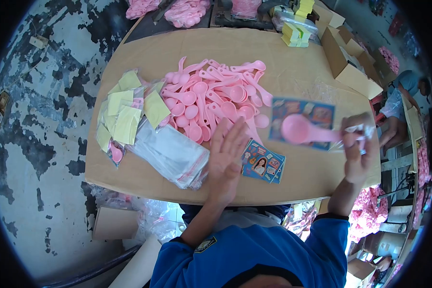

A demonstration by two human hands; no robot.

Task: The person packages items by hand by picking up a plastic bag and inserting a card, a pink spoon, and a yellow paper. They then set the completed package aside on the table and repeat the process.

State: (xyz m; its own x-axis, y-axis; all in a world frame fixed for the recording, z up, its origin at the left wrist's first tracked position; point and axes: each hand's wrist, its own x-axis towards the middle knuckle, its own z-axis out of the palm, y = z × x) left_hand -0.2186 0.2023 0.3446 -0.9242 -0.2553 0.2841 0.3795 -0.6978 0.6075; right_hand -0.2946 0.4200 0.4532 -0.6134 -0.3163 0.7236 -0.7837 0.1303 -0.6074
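My right hand (357, 149) is closed round the handle end of a pink spoon (297, 128), raised over the table's right side. A blue printed card (281, 108) lies flat behind the spoon, blurred, at the same height in the picture. My left hand (227, 161) is held with its fingers spread and nothing in it, between the clear plastic bags (170, 151) and a small stack of blue cards (262, 164). Beyond it spreads a heap of pink spoons (218, 91). Filled bags with yellow cards (125, 113) lie left of the heap.
The brown-covered table (144, 50) bears an open cardboard box (353, 62) at its back right. Near that box stand yellow card stacks (295, 34). Bagged pink items (187, 12) sit beyond the far edge. Another person (401, 96) is at the far right.
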